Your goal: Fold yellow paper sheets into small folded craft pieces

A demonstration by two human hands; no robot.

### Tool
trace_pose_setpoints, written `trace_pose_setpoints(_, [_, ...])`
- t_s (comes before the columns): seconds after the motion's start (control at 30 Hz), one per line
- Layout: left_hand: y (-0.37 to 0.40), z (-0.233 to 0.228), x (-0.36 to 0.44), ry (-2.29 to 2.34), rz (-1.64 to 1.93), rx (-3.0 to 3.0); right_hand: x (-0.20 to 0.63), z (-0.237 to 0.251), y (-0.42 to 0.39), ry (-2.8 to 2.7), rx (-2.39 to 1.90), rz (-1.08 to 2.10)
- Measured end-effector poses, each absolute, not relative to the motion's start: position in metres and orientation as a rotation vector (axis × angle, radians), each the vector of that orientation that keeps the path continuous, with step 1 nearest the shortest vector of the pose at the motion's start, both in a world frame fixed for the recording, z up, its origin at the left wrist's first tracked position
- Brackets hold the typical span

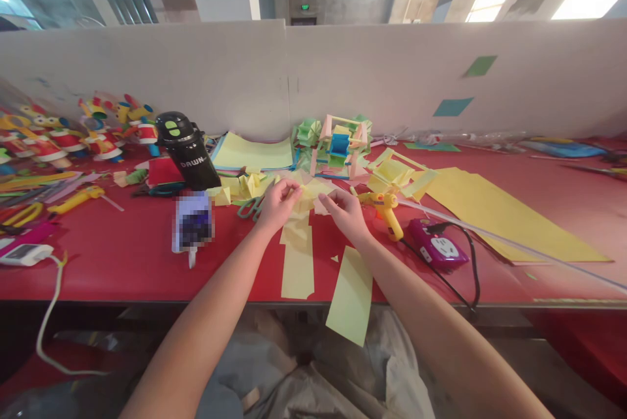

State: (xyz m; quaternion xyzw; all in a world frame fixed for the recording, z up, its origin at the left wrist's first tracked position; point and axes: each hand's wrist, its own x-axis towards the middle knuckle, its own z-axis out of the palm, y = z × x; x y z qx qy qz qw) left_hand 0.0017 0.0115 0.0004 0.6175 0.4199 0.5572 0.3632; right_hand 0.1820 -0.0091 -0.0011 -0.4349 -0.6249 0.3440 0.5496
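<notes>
Both hands [313,207] pinch strip [296,246] (lengthwise toward wearer).

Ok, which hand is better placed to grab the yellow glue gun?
Probably the right. The right hand sits just beside the glue gun, while the left hand is farther off, across the yellow paper piece that both hands pinch.

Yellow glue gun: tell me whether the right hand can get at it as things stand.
Probably yes. The glue gun lies on the red table just beside the right hand, with nothing between them, though that hand's fingers now pinch yellow paper.
</notes>
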Motion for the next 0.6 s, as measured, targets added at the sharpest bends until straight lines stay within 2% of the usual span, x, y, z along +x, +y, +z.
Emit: trace_pose_setpoints(0.6, [0.0, 0.002, 0.007, 0.881, 1.181, 1.635, 0.183, -0.007, -0.004, -1.479, -1.057, 0.841])
